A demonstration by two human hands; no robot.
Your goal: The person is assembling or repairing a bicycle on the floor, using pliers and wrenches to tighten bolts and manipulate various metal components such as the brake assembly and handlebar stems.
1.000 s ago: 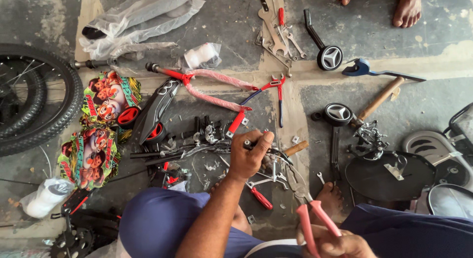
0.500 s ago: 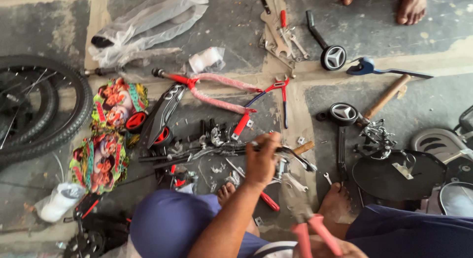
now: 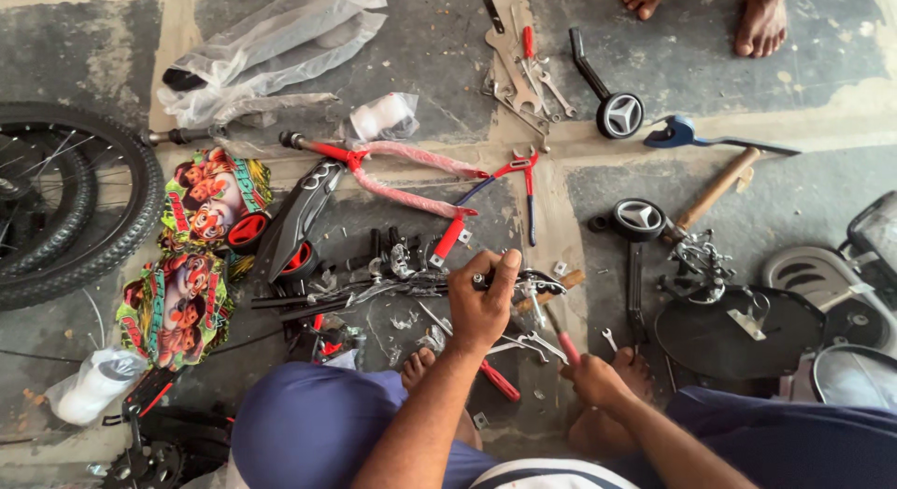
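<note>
A black metal handlebar assembly with brake levers (image 3: 439,283) lies on the grey concrete floor (image 3: 430,41), just in front of the person's blue-clad knees. The left hand (image 3: 481,302) is clenched around its right end. Just right of it, the right hand (image 3: 593,379) grips a red-handled tool (image 3: 563,341). Beyond the handlebar lies a red, foam-wrapped bicycle frame (image 3: 402,171); further right, two small black training wheels (image 3: 621,115).
</note>
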